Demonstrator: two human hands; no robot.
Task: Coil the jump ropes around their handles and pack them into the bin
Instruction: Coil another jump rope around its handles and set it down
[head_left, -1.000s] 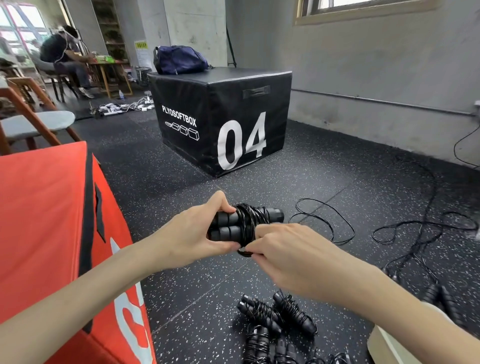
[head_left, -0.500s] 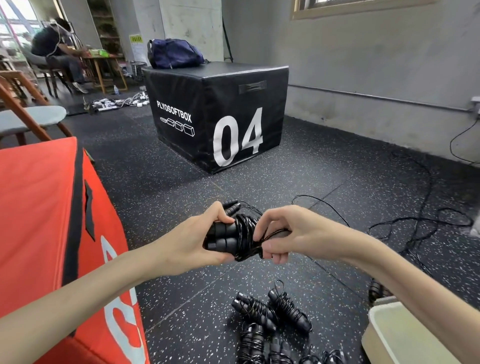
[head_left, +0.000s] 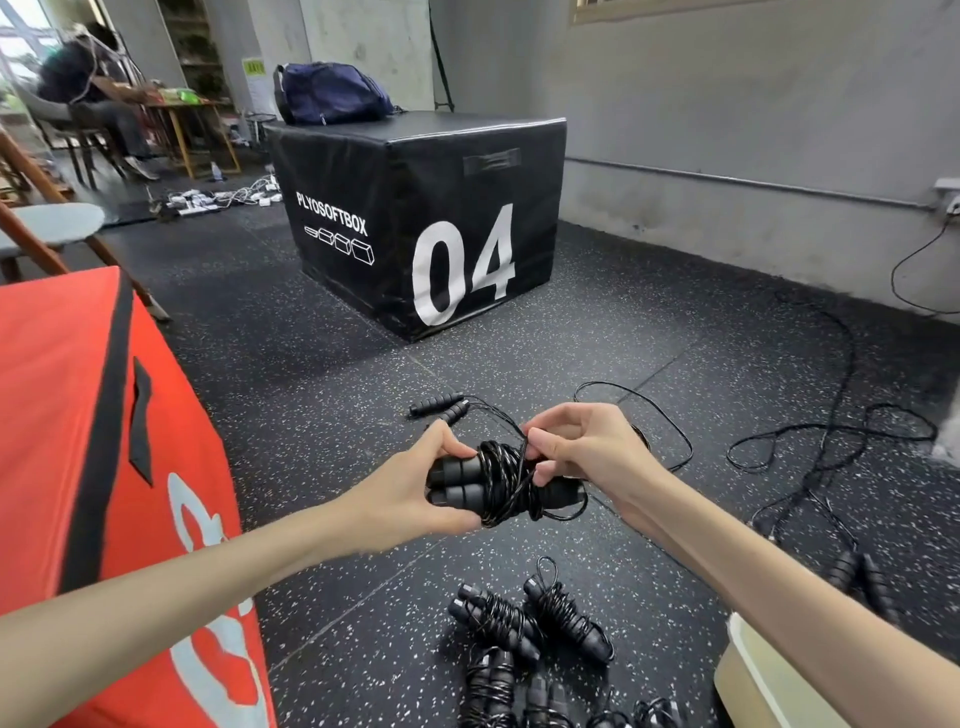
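Note:
My left hand grips the two black handles of a jump rope, whose cord is wound around their middle. My right hand pinches the loose end of that cord just above the coil. Several coiled jump ropes lie on the floor below my hands. A loose jump rope lies on the floor beyond my hands, its cord trailing right. Another loose pair of handles lies at the right. The corner of a cream bin shows at the bottom right, partly behind my right forearm.
A red soft box stands close at my left. A black plyo box marked 04 with a blue bag on top sits ahead. Loose black cords spread across the speckled floor at right. A person sits at a table far left.
My right hand has lifted from under the coil to above it, pulling the cord end up. The view has tipped down, and a loose rope's handles came into sight beyond my hands.

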